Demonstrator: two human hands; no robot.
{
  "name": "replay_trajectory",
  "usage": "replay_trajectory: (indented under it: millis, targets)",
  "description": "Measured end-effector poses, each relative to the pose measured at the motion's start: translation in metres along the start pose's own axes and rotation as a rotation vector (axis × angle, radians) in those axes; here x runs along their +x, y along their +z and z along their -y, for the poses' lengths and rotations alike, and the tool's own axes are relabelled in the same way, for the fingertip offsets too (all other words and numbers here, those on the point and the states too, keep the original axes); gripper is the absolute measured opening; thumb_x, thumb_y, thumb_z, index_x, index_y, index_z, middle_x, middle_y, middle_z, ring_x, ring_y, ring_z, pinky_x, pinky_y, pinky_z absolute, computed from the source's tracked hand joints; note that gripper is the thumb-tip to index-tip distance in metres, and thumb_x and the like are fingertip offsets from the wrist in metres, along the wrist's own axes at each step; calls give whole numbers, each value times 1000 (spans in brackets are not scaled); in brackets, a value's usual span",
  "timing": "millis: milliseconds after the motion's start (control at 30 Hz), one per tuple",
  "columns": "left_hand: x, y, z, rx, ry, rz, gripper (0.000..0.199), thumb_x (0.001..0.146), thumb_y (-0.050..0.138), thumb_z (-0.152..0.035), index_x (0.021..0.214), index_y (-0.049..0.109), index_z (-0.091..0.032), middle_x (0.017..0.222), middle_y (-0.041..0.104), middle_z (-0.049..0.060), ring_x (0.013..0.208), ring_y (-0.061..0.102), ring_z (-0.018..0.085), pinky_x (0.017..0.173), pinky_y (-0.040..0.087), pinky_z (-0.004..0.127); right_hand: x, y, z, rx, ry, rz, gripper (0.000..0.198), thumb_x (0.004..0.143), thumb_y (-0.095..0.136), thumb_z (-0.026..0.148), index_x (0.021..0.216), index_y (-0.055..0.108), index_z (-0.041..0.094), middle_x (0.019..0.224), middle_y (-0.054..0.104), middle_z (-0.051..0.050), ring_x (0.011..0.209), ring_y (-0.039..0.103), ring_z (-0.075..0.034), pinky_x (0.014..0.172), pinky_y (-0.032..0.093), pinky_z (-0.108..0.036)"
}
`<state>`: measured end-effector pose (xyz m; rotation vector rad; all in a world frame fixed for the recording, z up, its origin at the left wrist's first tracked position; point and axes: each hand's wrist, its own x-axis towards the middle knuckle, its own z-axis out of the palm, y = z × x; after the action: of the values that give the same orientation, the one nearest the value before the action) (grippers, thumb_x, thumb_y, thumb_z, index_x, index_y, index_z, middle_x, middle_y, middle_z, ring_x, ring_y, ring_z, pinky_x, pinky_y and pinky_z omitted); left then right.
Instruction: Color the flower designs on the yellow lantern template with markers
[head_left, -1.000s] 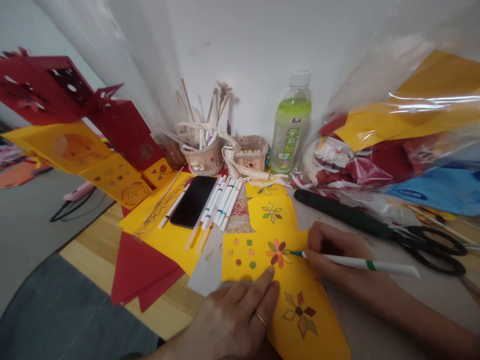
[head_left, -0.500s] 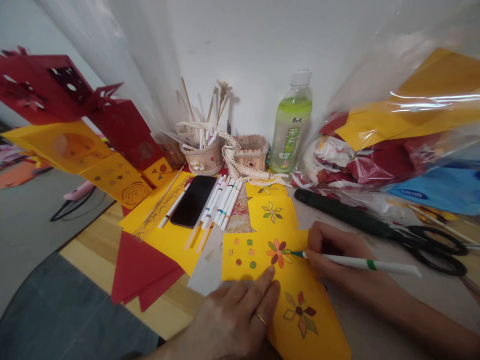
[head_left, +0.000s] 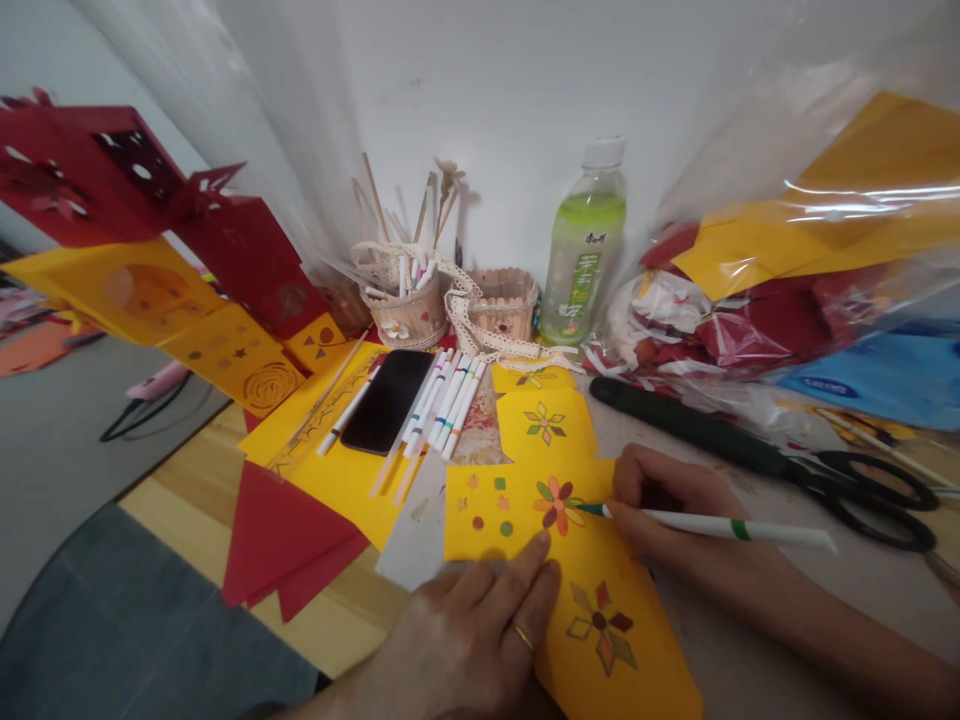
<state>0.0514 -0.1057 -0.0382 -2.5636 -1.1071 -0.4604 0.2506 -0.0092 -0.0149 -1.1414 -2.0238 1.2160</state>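
My right hand [head_left: 664, 505] pinches a white marker [head_left: 712, 524] with a green band. Its green tip touches a petal of the coloured flower [head_left: 556, 505] on the yellow paper [head_left: 525, 580]. Just below that flower, my left hand [head_left: 480, 620] lies flat with fingers stretched out, pressing the paper down. A ring shows on one of its fingers. Small coloured shapes are on the paper's left part, and a second flower with pointed petals [head_left: 600, 628] is nearer me. Behind lies a further yellow piece with a flower [head_left: 544, 423].
Several white markers [head_left: 446, 405] lie beside a black phone [head_left: 386, 402]. Behind stand two wooden baskets [head_left: 412, 318] and a green drink bottle [head_left: 585, 245]. Black-handled scissors [head_left: 832, 490] are at right, below a plastic bag [head_left: 787, 260]. Red paper [head_left: 289, 540] and red-yellow paper boxes [head_left: 240, 260] are left.
The right hand and marker have shifted very slightly, with the tip still at the flower's right petals. My left hand stays in place.
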Motion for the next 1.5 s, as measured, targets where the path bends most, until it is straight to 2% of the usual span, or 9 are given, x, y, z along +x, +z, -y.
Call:
replay_trajectory:
  millis: [300,700,900,1300,1500]
  targets:
    - [-5,7,-1,-18,-31,-46,36,91,24,-10,114,52,-7,118,57,15,65,58,14,48,49,25,1,-1,1,-9,15,-50,22,72,49,18,56,33,21,52,34,5,47,30,-9,40,24,-21]
    - [-2,2,0,12,-9,15,35,91,26,-11,115,51,-7,121,55,15,65,58,13,49,49,23,2,-1,5,-29,35,-79,23,69,48,22,54,31,22,50,33,6,46,30,-9,40,24,-21]
    - [-3,6,-1,-12,-30,-30,35,91,25,-11,114,51,-7,119,56,15,64,58,13,48,49,25,3,0,3,-4,4,-61,24,70,48,22,54,31,22,50,33,6,45,29,-8,39,23,-21]
    - [-1,0,1,-18,-1,18,36,91,24,-10,113,52,-6,116,58,17,65,59,14,48,49,25,2,1,3,-15,5,-58,23,71,49,21,55,33,21,51,35,6,46,31,-9,40,25,-20]
    - [-3,2,0,1,-7,36,35,91,26,-12,116,51,-6,122,54,17,65,58,13,50,50,24,3,0,5,-35,15,-66,22,71,49,23,55,33,22,51,35,5,46,31,-9,40,25,-21]
